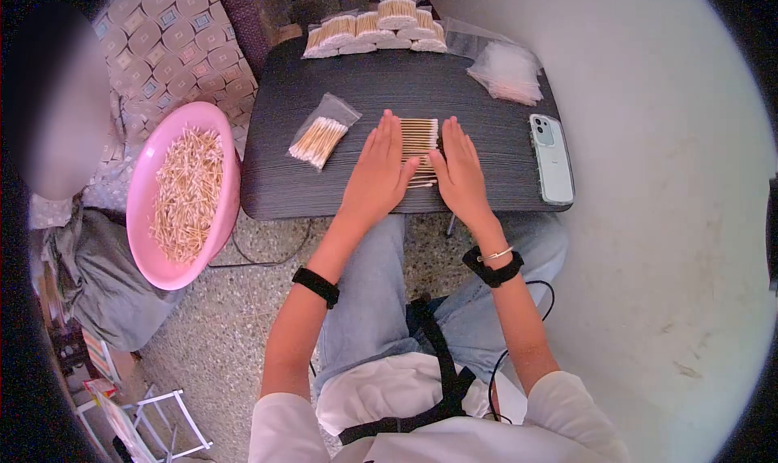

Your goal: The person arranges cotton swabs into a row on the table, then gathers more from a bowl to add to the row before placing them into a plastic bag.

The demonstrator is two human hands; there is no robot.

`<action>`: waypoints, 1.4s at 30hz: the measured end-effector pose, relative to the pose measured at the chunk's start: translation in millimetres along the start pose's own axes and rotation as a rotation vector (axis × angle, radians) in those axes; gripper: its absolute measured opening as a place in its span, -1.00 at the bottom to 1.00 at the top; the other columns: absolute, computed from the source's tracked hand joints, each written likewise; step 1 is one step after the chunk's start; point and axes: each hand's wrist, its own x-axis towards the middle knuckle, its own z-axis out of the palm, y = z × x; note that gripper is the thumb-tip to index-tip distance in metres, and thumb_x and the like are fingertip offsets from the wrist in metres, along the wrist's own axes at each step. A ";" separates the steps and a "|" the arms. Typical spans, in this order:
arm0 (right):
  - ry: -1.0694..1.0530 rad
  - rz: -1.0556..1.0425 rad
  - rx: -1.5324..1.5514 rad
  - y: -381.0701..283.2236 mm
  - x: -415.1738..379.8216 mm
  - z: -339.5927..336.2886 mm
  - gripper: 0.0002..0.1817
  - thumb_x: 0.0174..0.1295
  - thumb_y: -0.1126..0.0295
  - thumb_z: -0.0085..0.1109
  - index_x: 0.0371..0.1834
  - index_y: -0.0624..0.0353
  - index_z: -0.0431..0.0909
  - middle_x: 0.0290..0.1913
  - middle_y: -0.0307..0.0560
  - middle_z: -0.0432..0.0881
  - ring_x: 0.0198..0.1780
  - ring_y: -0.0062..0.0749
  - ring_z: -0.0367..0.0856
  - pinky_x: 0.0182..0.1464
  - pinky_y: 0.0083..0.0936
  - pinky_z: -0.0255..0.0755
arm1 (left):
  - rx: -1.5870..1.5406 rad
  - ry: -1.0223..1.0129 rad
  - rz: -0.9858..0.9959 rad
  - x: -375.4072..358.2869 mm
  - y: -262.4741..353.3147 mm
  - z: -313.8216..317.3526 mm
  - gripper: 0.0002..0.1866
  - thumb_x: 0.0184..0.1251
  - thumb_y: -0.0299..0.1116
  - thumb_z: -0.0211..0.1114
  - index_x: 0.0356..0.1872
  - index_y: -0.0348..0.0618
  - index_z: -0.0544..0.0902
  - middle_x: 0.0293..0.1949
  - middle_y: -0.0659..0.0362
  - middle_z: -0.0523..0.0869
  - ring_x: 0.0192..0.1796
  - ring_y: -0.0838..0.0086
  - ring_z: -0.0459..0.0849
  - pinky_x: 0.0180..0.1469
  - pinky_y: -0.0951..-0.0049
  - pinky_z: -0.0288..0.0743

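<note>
Both the person's left hand and right hand flank the swab row — fingers extended, unclenched; keep palms parallel, press its ends evenly.

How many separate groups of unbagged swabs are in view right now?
2: a heap in the pink tub, and a row on the table between the left hand and right hand. Others may be hidden.
</note>
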 end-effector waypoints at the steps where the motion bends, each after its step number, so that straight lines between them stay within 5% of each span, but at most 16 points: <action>1: 0.001 -0.002 0.031 -0.2 -2.6 -3.0 -0.35 0.44 0.22 -0.09 0.46 0.42 0.09 0.48 0.34 0.14 0.51 0.13 0.08 0.51 -0.08 -0.07 | -0.028 0.005 -0.004 0.1 0.6 -1.1 -0.30 0.56 -0.10 -0.11 0.44 -0.53 0.03 0.48 -0.30 0.05 0.53 0.00 0.09 0.54 0.16 -0.04; 5: 0.008 -0.052 0.185 -14.8 -17.1 -20.0 -0.40 0.38 0.31 0.02 0.46 0.24 0.19 0.49 0.22 0.17 0.51 0.15 0.09 0.50 -0.05 -0.05 | -0.244 0.051 -0.064 0.1 1.8 -5.5 -0.32 0.57 -0.11 -0.10 0.45 -0.50 0.04 0.49 -0.26 0.07 0.51 -0.04 0.13 0.52 0.15 -0.01; 11: -0.110 -0.209 -0.118 -43.8 -37.6 -33.8 -0.51 0.31 0.28 0.11 0.32 0.06 0.44 0.48 -0.09 0.27 0.49 0.02 0.15 0.48 -0.01 0.01 | -0.296 0.088 -0.139 -1.8 3.2 -7.8 -0.38 0.61 -0.13 -0.18 0.50 -0.34 0.04 0.49 -0.17 0.15 0.49 0.01 0.20 0.49 0.22 0.07; 14: -0.114 -0.211 -0.217 -46.3 -44.9 -26.0 -0.50 0.31 0.25 0.12 0.33 0.06 0.43 0.47 -0.09 0.28 0.49 -0.01 0.15 0.47 -0.03 0.04 | -0.294 0.095 -0.145 -1.3 3.6 -7.7 -0.41 0.61 -0.14 -0.18 0.47 -0.33 0.12 0.47 -0.17 0.20 0.48 0.00 0.23 0.48 0.22 0.08; 17: -0.106 -0.207 -0.213 -44.1 -48.0 -23.3 -0.51 0.33 0.25 0.10 0.32 0.09 0.43 0.48 -0.06 0.25 0.49 0.00 0.15 0.47 -0.04 0.04 | -0.301 0.121 -0.137 -0.6 3.9 -10.3 -0.41 0.59 -0.14 -0.11 0.41 -0.45 0.20 0.41 -0.25 0.28 0.44 -0.06 0.28 0.45 0.17 0.14; 23: 0.080 0.011 0.029 -37.0 -41.2 -18.1 -0.47 0.38 0.36 0.05 0.43 0.15 0.30 0.55 0.14 0.07 0.53 0.19 0.04 0.50 -0.08 -0.02 | -0.693 0.183 -0.418 -5.7 7.1 -18.6 -0.43 0.61 -0.13 -0.12 0.42 -0.38 0.23 0.42 -0.18 0.31 0.46 0.05 0.29 0.46 0.29 0.11; 28: 0.066 0.109 0.158 -37.7 -29.5 -0.7 -0.38 0.39 0.43 0.01 0.51 0.18 0.11 0.55 0.27 -0.02 0.55 0.29 -0.09 0.51 -0.06 -0.08 | -0.856 0.371 -0.463 0.3 15.7 13.4 -0.41 0.62 -0.09 -0.16 0.45 -0.34 0.20 0.46 -0.11 0.25 0.51 0.15 0.19 0.49 0.33 0.01; 38: 0.047 0.109 0.304 -45.2 -27.7 -3.6 -0.30 0.32 0.49 0.05 0.53 0.20 0.04 0.54 0.33 -0.04 0.55 0.31 -0.13 0.52 -0.07 -0.11 | -0.836 0.321 -0.456 -1.8 20.1 7.1 -0.38 0.62 -0.01 -0.24 0.45 -0.28 0.22 0.50 -0.02 0.17 0.55 0.24 0.07 0.52 0.35 -0.11; 42: -0.015 0.047 0.143 -48.4 -31.3 -7.8 -0.26 0.23 0.53 0.09 0.49 0.33 0.02 0.53 0.41 -0.10 0.53 0.42 -0.14 0.53 0.02 -0.13 | -0.762 0.261 -0.477 -4.7 1.0 3.0 -0.37 0.62 0.02 -0.27 0.45 -0.26 0.24 0.52 0.02 0.14 0.57 0.27 0.02 0.54 0.36 -0.16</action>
